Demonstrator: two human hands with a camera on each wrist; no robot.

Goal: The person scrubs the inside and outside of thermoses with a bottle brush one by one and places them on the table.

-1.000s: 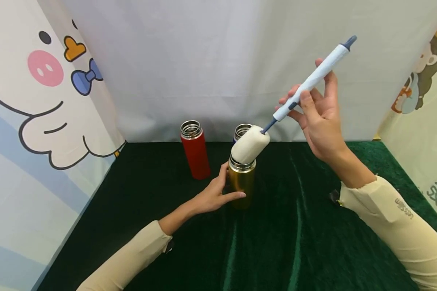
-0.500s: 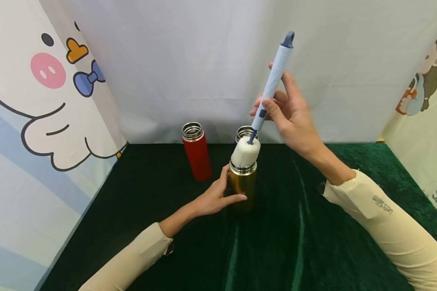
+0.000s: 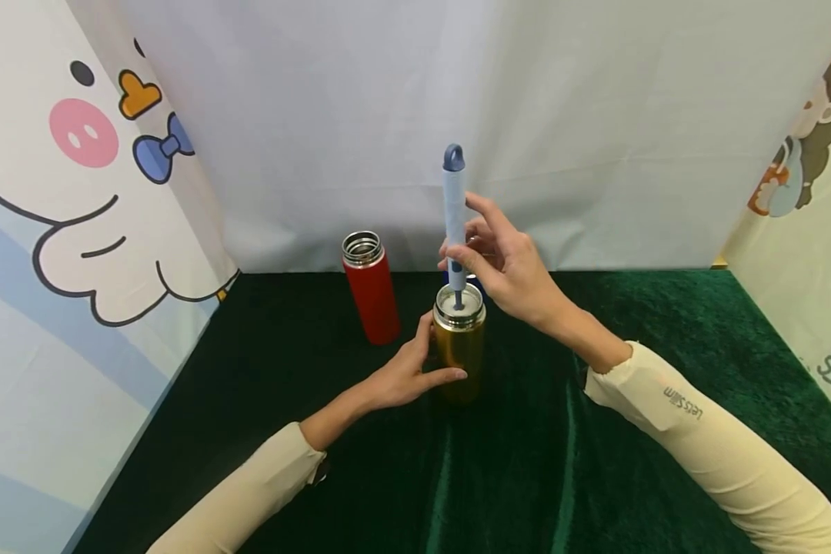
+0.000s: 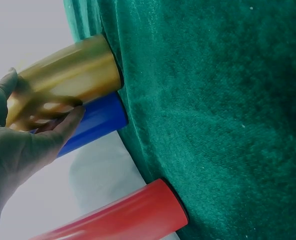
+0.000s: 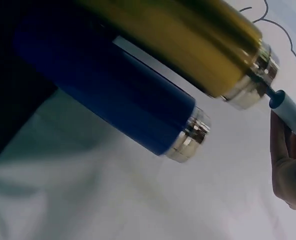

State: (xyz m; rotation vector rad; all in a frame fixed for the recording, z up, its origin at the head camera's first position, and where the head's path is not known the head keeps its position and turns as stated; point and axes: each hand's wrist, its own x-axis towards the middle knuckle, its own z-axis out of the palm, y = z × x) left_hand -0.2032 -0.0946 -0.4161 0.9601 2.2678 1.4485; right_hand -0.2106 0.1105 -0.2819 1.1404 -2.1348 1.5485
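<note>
My left hand (image 3: 408,375) grips a gold steel bottle (image 3: 460,350) around its side, thumb in front. The bottle stands upright and uncapped on the dark green cloth. My right hand (image 3: 508,265) pinches the light blue handle (image 3: 455,208) of a bottle brush, held nearly vertical above the mouth. The brush's white sponge head (image 3: 465,302) is inside the bottle, only its top showing at the rim. Right behind stands a blue bottle (image 5: 108,80), mostly hidden in the head view. In the left wrist view, fingers and thumb wrap the gold bottle (image 4: 73,75).
A red bottle (image 3: 374,300), open at the top, stands to the left of the gold one. Green velvet cloth (image 3: 512,462) covers the table. A pale curtain (image 3: 305,115) hangs behind, with cartoon-printed panels (image 3: 83,208) at the sides.
My right hand has moved left and down, swinging the brush from a slant to upright. The sponge head has sunk from above the rim into the gold bottle. My left hand stays put.
</note>
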